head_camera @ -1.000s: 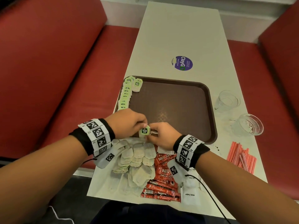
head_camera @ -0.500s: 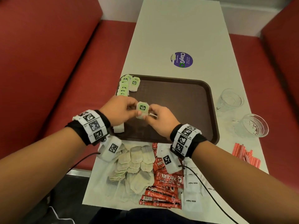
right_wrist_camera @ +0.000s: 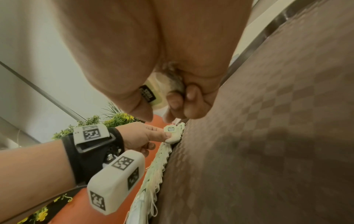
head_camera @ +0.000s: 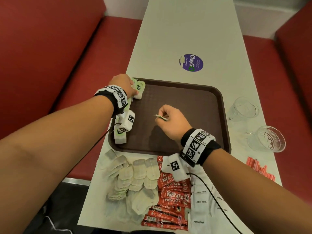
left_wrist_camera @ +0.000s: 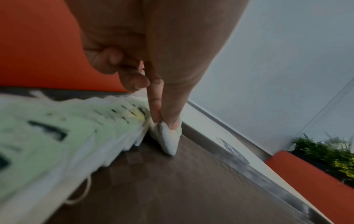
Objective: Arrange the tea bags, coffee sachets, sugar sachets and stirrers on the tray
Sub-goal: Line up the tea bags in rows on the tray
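A brown tray [head_camera: 185,102] lies on the white table. Green-tagged tea bags [head_camera: 120,137] stand in a row along its left edge, blurred in the left wrist view [left_wrist_camera: 76,128]. My left hand [head_camera: 125,85] is at the tray's far left corner and pinches one tea bag [left_wrist_camera: 168,136] between thumb and forefinger, its lower tip on the tray at the far end of the row. My right hand [head_camera: 170,120] hovers over the tray's middle, fingers curled round another tea bag [right_wrist_camera: 153,94]. Loose tea bags [head_camera: 135,179], red coffee sachets [head_camera: 173,196], white sugar sachets [head_camera: 200,201] and red stirrers [head_camera: 260,169] lie on the table near me.
Two glass cups [head_camera: 243,108] [head_camera: 266,139] stand right of the tray. A purple sticker [head_camera: 191,63] is on the table beyond it. Red bench seats run along both sides of the table.
The hands met at the tray's near edge over one tea bag and have parted. The left carried a tea bag to the far left corner; the right stayed over the tray, holding another.
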A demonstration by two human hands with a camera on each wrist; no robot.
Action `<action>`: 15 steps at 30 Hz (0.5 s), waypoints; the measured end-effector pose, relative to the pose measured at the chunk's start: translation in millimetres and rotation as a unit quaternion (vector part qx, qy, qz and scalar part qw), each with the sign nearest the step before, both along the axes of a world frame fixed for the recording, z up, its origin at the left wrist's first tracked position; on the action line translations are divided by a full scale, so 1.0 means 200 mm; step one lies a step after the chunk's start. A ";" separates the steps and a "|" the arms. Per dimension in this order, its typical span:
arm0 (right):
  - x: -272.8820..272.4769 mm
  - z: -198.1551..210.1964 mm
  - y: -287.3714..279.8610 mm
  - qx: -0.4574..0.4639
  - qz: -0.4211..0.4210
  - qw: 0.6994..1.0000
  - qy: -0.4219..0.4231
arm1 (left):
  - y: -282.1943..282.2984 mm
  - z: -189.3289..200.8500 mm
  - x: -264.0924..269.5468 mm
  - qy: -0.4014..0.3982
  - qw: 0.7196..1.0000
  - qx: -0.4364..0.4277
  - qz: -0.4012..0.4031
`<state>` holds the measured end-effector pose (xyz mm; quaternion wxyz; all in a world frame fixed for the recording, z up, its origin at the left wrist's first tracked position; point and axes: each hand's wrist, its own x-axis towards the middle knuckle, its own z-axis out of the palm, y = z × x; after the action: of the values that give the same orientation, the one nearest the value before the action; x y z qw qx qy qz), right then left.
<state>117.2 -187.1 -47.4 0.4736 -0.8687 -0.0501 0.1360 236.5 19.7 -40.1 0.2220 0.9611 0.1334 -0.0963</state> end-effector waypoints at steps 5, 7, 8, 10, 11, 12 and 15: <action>0.05 0.01 0.00 0.001 0.011 1.000 -0.015 | -0.01 -0.03 0.01 0.008 1.000 0.019 0.002; 0.06 0.01 0.00 0.001 0.012 1.000 -0.024 | -0.01 -0.03 0.01 0.009 1.000 0.026 0.000; 0.07 0.02 0.00 0.001 0.012 1.000 -0.028 | 0.00 -0.02 0.01 0.006 1.000 0.029 -0.001; 0.07 0.02 0.00 0.000 0.013 0.999 -0.030 | 0.01 -0.02 0.02 0.001 0.999 0.037 -0.017; 0.07 0.02 0.00 0.001 0.013 0.999 -0.030 | 0.01 -0.01 0.03 0.000 0.999 0.044 -0.032; 0.07 0.02 0.00 0.001 0.014 0.999 -0.029 | 0.00 -0.01 0.03 -0.002 0.998 0.047 -0.049; 0.07 0.01 -0.01 -0.008 0.015 0.999 -0.027 | -0.02 -0.01 0.04 0.002 0.994 0.055 -0.097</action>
<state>131.3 -189.6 -45.4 0.4627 -0.8752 -0.0754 0.1198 244.8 15.4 -41.3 0.1584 0.9800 0.0447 -0.1119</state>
